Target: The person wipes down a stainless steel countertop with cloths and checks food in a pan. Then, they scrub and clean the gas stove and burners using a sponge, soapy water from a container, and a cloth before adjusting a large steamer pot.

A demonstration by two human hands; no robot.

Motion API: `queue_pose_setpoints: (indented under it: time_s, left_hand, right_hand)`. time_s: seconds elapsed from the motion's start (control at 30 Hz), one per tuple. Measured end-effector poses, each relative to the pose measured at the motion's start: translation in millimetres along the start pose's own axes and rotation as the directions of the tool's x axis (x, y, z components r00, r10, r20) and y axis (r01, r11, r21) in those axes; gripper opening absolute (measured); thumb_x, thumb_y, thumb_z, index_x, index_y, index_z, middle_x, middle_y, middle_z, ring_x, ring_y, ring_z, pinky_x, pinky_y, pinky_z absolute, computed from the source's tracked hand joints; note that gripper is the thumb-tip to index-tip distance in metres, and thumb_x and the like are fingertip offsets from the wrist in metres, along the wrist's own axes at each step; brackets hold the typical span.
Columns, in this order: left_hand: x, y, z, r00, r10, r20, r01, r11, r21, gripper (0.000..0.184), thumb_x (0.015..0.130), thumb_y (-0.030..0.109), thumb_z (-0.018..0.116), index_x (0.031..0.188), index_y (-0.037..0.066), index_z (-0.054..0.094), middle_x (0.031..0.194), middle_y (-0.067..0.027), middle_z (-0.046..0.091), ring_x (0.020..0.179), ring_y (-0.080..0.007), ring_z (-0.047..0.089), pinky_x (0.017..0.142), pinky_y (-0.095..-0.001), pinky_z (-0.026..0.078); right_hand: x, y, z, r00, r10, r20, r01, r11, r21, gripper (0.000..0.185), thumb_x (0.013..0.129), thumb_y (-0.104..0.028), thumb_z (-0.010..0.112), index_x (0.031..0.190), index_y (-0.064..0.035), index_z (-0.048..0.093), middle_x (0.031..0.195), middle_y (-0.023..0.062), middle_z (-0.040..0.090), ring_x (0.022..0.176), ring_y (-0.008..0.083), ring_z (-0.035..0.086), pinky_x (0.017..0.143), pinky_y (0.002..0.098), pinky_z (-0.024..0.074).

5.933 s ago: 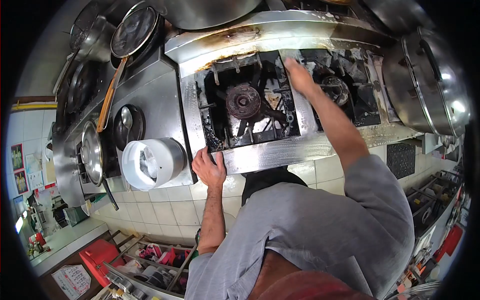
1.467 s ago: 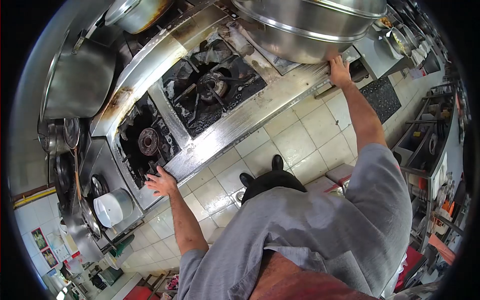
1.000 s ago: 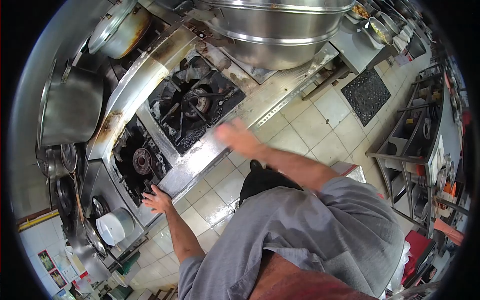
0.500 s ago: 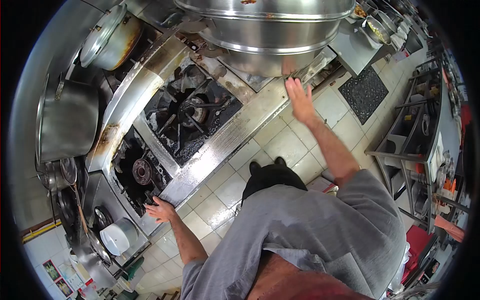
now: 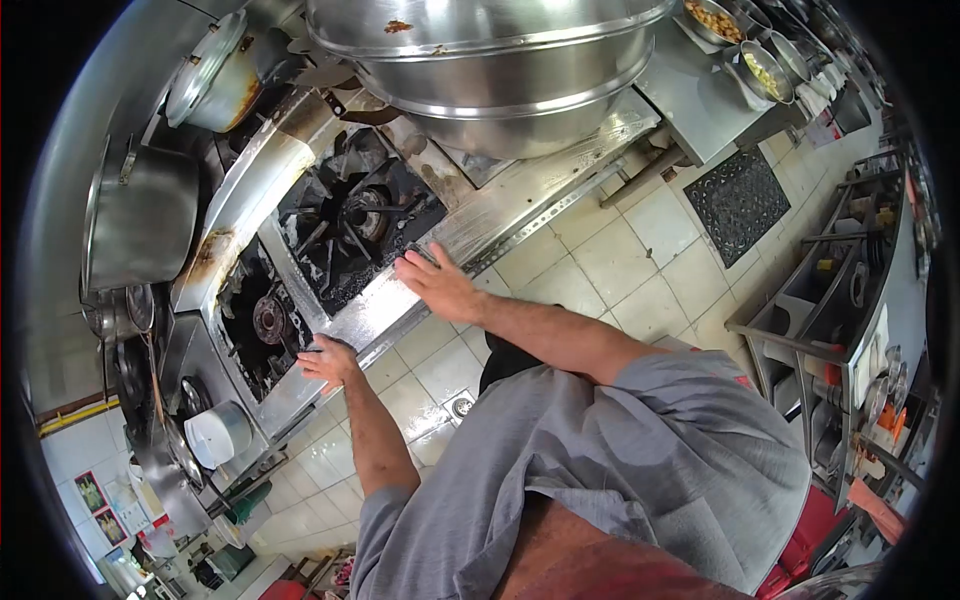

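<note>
My left hand [image 5: 330, 361] is at the stove's metal front rail [image 5: 375, 312], beside the left burner [image 5: 269, 318]. Its fingers are stretched toward the burner opening, and nothing I can make out is in them. Further right along the same rail, my right hand [image 5: 440, 286] lies palm down with its fingers spread, near the front of the second burner [image 5: 364, 213]. Whether either palm presses on the metal is hidden. Both burner wells look dark and crusted, and the rail looks wet and shiny.
A large stacked steel steamer [image 5: 500, 85] stands on the stove's right end. A lidded pot [image 5: 215, 75] and a tall steel pot [image 5: 145, 215] are behind. A white container [image 5: 218, 434] sits to the left. Food bowls [image 5: 762, 72] are at upper right, above a black floor mat [image 5: 738, 205].
My right hand has moved left along the rail, from in front of the steamer to the second burner. My left hand has shifted slightly up and right. The view has shifted a little.
</note>
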State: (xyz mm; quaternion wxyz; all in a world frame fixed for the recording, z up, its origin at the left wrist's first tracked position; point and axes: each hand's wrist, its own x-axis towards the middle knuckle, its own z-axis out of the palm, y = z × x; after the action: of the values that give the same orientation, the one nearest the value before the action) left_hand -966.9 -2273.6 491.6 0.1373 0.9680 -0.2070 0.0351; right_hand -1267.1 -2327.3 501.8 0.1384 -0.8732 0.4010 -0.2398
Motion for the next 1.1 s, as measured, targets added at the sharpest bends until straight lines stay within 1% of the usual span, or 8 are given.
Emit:
queue_pose_setpoints:
  time_s: [0.13, 0.2, 0.37, 0.53, 0.67, 1.0, 1.03, 1.1]
  left_hand:
    - [3.5, -1.6, 4.6, 1.000, -0.005, 0.011, 0.005, 1.000, 0.005, 0.077, 0.086, 0.064, 0.026, 0.143, 0.012, 0.021, 0.151, -0.0038, 0.014, 0.138, -0.0270, 0.010, 0.097, -0.0709, 0.008]
    - [2.3, -0.3, 7.2, 1.000, 0.002, -0.014, -0.002, 1.000, -0.019, 0.076, 0.087, 0.063, 0.027, 0.143, 0.011, 0.022, 0.151, -0.0043, 0.014, 0.138, -0.0281, 0.010, 0.097, -0.0714, 0.007]
    - [-4.7, 13.0, -7.0, 0.999, -0.040, 0.031, 0.041, 0.999, -0.017, 0.076, 0.087, 0.061, 0.028, 0.142, 0.009, 0.022, 0.151, -0.0058, 0.013, 0.139, -0.0281, 0.008, 0.097, -0.0716, 0.008]
    - [-7.1, 17.3, -16.8, 0.998, -0.036, 0.053, 0.037, 0.999, -0.018, 0.074, 0.088, 0.059, 0.030, 0.142, 0.009, 0.023, 0.151, -0.0046, 0.013, 0.139, -0.0276, 0.008, 0.098, -0.0698, 0.010]
    - [-9.0, 18.3, -23.9, 0.998, -0.014, 0.063, 0.017, 0.999, -0.042, 0.073, 0.088, 0.056, 0.033, 0.141, 0.007, 0.024, 0.151, -0.0050, 0.014, 0.138, -0.0288, 0.008, 0.098, -0.0696, 0.009]
    - [-10.4, 15.5, -29.2, 0.998, 0.040, 0.058, -0.033, 0.992, -0.121, 0.073, 0.088, 0.056, 0.035, 0.141, 0.007, 0.024, 0.150, -0.0054, 0.014, 0.138, -0.0314, 0.006, 0.096, -0.0718, 0.003]
    - [-10.4, 16.2, -30.2, 0.997, 0.050, 0.058, -0.043, 0.993, -0.110, 0.073, 0.088, 0.056, 0.036, 0.141, 0.007, 0.024, 0.150, -0.0054, 0.014, 0.138, -0.0318, 0.006, 0.096, -0.0724, 0.003]
    - [-9.4, 11.8, -27.2, 0.996, 0.072, 0.053, -0.065, 0.991, -0.119, 0.072, 0.088, 0.054, 0.038, 0.142, 0.008, 0.023, 0.150, -0.0054, 0.014, 0.138, -0.0326, 0.006, 0.094, -0.0735, 0.001]
  right_hand:
    - [-56.9, 126.6, -43.7, 0.966, 0.138, -0.220, -0.142, 0.990, 0.000, 0.054, 0.082, -0.001, 0.042, 0.135, -0.0084, 0.035, 0.138, 0.0119, 0.037, 0.130, 0.0309, 0.031, 0.109, 0.0538, 0.0127]
    - [-90.0, 202.7, -126.5, 0.892, 0.449, -0.056, -0.356, 0.619, -0.700, 0.060, 0.082, -0.009, 0.046, 0.139, -0.0088, 0.029, 0.142, 0.0098, 0.033, 0.128, 0.0263, 0.035, 0.105, 0.0518, 0.0214]
    - [-86.1, 235.1, -134.3, 0.801, 0.474, -0.365, -0.593, 0.547, -0.591, 0.064, 0.077, -0.013, 0.050, 0.136, 0.0011, 0.029, 0.140, 0.0165, 0.031, 0.129, 0.0328, 0.030, 0.093, 0.0600, 0.0264]
    - [8.8, -10.6, 11.4, 0.964, 0.260, -0.048, -0.259, 0.965, 0.022, 0.059, 0.073, 0.001, 0.047, 0.131, 0.0002, 0.036, 0.136, 0.0194, 0.034, 0.131, 0.0329, 0.026, 0.106, 0.0543, 0.0158]
    - [32.8, -58.5, 27.8, 0.992, -0.122, -0.008, 0.120, 0.986, -0.118, 0.049, 0.075, 0.001, 0.047, 0.123, -0.0017, 0.043, 0.129, 0.0149, 0.041, 0.123, 0.0341, 0.035, 0.105, 0.0552, 0.0176]
    - [-27.4, 101.3, -102.6, 0.627, 0.775, -0.077, -0.623, 0.440, -0.647, 0.067, 0.080, -0.017, 0.053, 0.137, 0.0028, 0.025, 0.141, 0.0206, 0.026, 0.132, 0.0334, 0.024, 0.104, 0.0568, 0.0175]
    - [-48.4, 126.4, -14.5, 0.925, 0.166, -0.343, -0.358, 0.685, -0.634, 0.063, 0.082, -0.013, 0.047, 0.138, 0.0035, 0.023, 0.142, 0.0218, 0.024, 0.133, 0.0358, 0.020, 0.108, 0.0537, 0.0115]
    - [5.5, -15.3, 36.4, 0.948, 0.167, -0.271, -0.224, 0.955, -0.196, 0.058, 0.081, 0.001, 0.036, 0.137, 0.0037, 0.024, 0.139, 0.0248, 0.026, 0.132, 0.0384, 0.021, 0.109, 0.0520, 0.0097]
